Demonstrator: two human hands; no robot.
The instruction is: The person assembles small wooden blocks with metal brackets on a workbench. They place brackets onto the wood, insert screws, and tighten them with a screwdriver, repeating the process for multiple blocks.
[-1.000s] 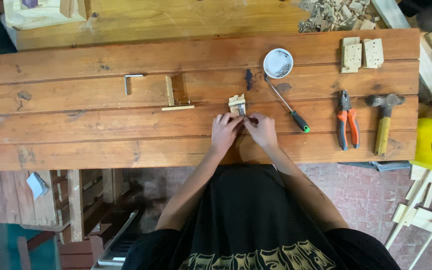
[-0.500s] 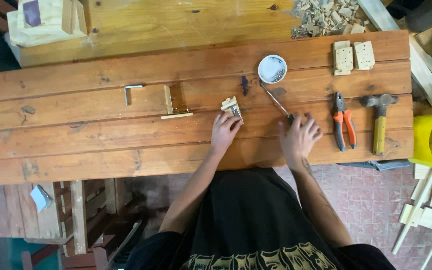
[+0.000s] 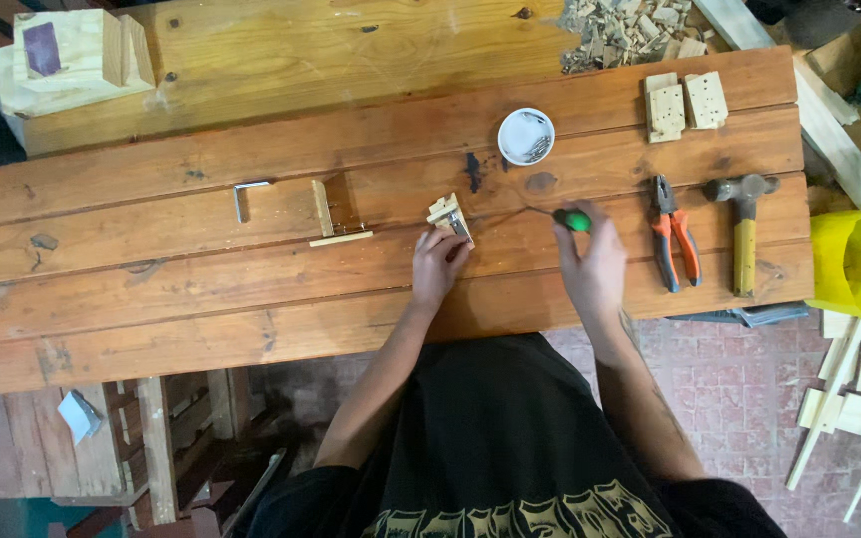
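A person at a plank workbench (image 3: 201, 289) pins a small wooden block (image 3: 447, 217) with the fingertips of the left hand (image 3: 437, 267), while the right hand (image 3: 592, 267) closes around the green handle of a screwdriver (image 3: 562, 218), its thin steel shaft pointing away from the grip toward the block. The block, pale and square-cut with a bit of metal fitted to it, sits just beyond the left fingertips; it looks light and stiff, likely to skid on the smooth varnished boards unless pressed at its near edge. The screwdriver seems light and rigid, best taken at the thick handle. Just outside the right grip lie orange-handled pliers (image 3: 674, 239) and a hammer (image 3: 743, 224); beyond it, a round white dish (image 3: 526, 135) of small hardware. Wood chips (image 3: 630, 25) litter the far side.
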